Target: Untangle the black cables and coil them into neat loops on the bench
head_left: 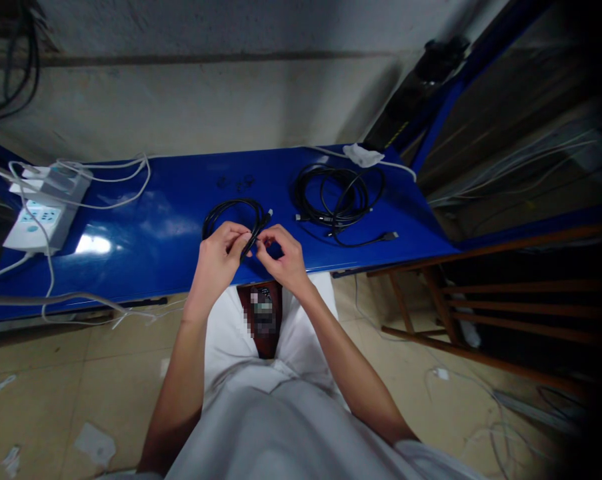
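Observation:
A coiled black cable (257, 212) lies near the front edge of the blue table, with a light-coloured connector end pointing up and right. My left hand (225, 252) is closed on the right side of this coil, thumb and fingers pressed together. Just to the right, my right hand (284, 255) has its fingers curled and its thumb near the index finger, close to the coil. What it pinches, if anything, is too small to make out. Farther right rests a bigger tangle of black cables (338, 197) with several plugs. Small dark rings (245, 181) lie behind the coil.
White power strips (48, 210) with white cords occupy the table's left end. A crumpled white piece (363, 155) sits at the back right of the blue table (175, 190). A dark cylindrical object (415, 93) leans by the frame. A wooden chair (431, 300) stands at the right.

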Available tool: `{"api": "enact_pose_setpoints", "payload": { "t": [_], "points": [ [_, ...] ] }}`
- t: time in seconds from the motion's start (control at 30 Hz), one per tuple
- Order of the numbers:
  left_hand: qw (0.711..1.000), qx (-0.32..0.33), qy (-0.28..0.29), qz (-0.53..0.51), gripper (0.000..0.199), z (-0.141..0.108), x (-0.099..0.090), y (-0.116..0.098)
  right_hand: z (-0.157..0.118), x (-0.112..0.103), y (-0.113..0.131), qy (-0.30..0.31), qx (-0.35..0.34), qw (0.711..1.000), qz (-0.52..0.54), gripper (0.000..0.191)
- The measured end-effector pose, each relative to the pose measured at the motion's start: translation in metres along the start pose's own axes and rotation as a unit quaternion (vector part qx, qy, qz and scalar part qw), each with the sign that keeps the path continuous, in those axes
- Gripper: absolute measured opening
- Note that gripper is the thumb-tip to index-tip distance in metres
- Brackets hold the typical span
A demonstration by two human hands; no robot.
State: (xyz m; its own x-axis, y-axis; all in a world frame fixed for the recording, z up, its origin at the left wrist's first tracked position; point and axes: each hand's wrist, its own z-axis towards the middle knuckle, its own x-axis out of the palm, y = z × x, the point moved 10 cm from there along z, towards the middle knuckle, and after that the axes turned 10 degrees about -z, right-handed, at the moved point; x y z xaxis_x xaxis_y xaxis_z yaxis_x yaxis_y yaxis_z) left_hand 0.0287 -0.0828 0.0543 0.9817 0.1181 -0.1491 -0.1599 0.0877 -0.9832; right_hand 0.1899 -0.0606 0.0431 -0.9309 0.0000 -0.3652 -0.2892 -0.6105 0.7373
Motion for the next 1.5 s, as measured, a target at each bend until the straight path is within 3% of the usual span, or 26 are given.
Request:
{"api": "enact_pose_setpoints", "payload": {
  "t": [0.33,0.5,0.63,1.0,1.5],
  "points": [
    [0.999,-0.019,0.021,-0.036,0.017,-0.005,0.003,0.011,-0.001,0.011,-0.02,0.037,0.07,0.997,-0.002,0.009],
    [0.999,-0.019,0.026,-0.003,0.017,-0.007,-0.001,0.012,-0.006,0.02,-0.032,0.068,0.108,0.992,-0.013,0.008],
    [0.999,-0.013,0.029,0.026,0.019,-0.007,-0.006,0.013,-0.005,0.023,-0.028,0.083,0.097,0.992,-0.009,0.01],
    [0.999,-0.037,0.018,-0.021,0.022,-0.003,-0.015,0.022,0.0,0.028,-0.015,0.111,0.037,0.993,-0.013,0.011],
    [0.995,0.022,0.007,0.094,0.012,-0.003,-0.021,0.021,-0.003,0.031,-0.01,0.126,0.015,0.986,-0.108,0.008]
  ]
}}
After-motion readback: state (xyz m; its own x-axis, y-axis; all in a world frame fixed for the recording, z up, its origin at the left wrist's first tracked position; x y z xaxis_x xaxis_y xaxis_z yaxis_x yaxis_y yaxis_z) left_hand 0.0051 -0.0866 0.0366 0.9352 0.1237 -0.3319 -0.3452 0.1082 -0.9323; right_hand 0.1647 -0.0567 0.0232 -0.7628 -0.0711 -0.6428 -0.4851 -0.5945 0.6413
